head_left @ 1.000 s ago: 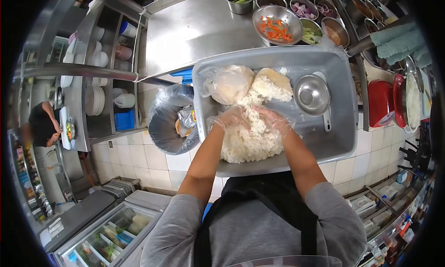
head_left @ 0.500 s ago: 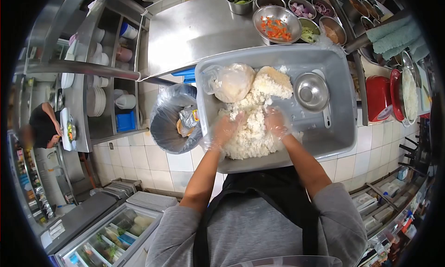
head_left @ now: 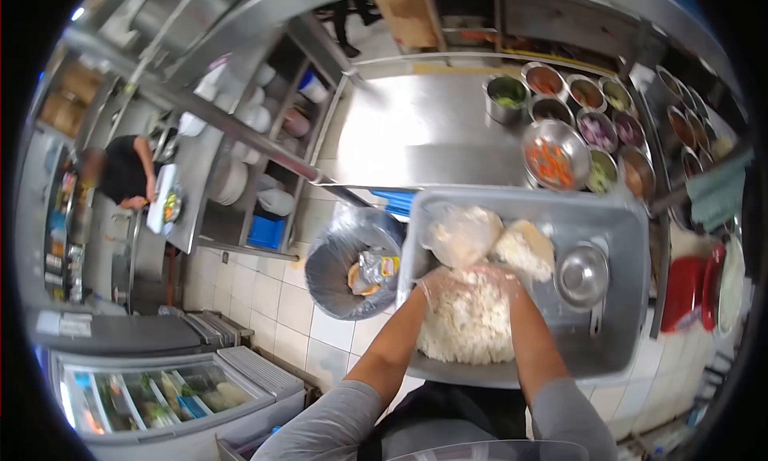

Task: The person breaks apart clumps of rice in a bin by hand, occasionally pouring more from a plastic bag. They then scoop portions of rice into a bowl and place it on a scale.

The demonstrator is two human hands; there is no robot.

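Note:
A heap of white cooked rice (head_left: 466, 325) lies in the near left part of a grey plastic tub (head_left: 624, 365). My left hand (head_left: 442, 280), in a clear plastic glove, is curled around the heap's far left side. Opposite it, my right hand (head_left: 502, 278), gloved too, curls over the far right side. The fingers of both hands press into the rice and are partly hidden. Just beyond them sit a knotted clear plastic bag (head_left: 462, 235) with pale contents and a compact rice lump (head_left: 524, 249). At the tub's right rests a steel bowl (head_left: 582, 277), over a white-handled utensil (head_left: 596, 321).
A lined trash bin (head_left: 340, 293) stands left of the tub. Behind is a steel table (head_left: 416, 133) with a bowl of chopped carrots (head_left: 552, 163) and several vegetable containers. A person (head_left: 128, 173) works at a counter on the far left. A glass-topped freezer (head_left: 160, 397) stands at lower left.
The view has shifted, so the tub appears lower and farther right. My hands have moved closer together at the heap's far side, and the rice is now apart from the compact lump.

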